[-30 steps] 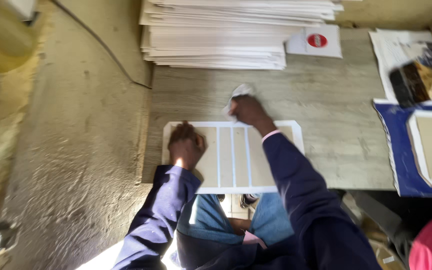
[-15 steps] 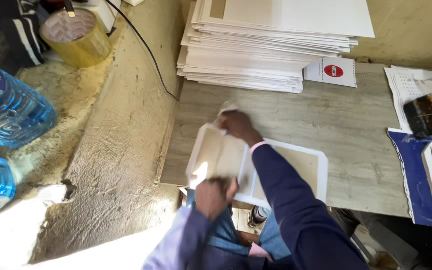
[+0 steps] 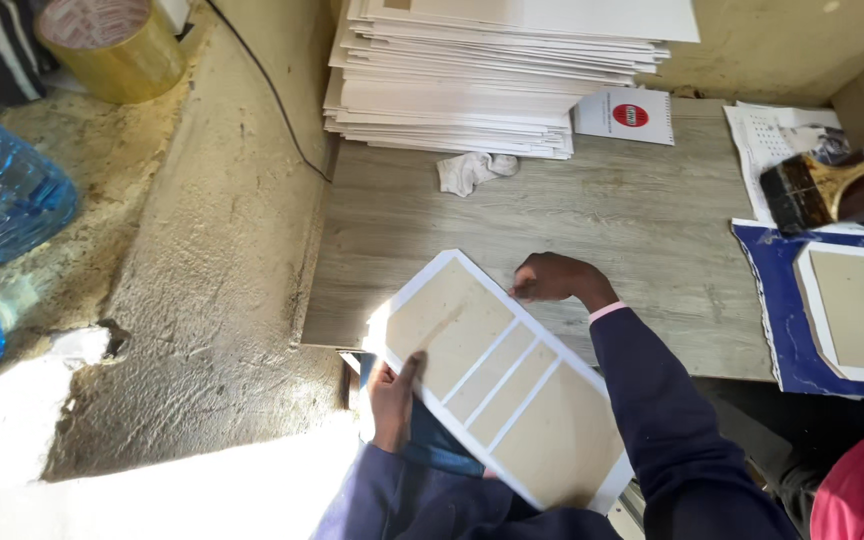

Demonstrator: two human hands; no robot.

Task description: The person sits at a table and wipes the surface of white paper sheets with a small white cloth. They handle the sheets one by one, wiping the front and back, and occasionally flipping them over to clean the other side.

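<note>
A white-bordered cardboard cover panel with tan sections lies tilted across the near edge of the grey wooden table. My left hand grips its lower left edge, thumb on top. My right hand holds its upper right edge with the fingers curled. A crumpled white cloth lies on the table, apart from both hands, just in front of the stack of white boards.
A small white card with a red dot lies beside the stack. At right, a brush rests above a blue sheet with a board on it. Tape roll and blue bottles stand at left on the concrete ledge.
The panel has been lifted and turned diagonally toward me. My right hand let go of the white cloth, which now lies by the stack. My left hand moved to the panel's lower edge.
</note>
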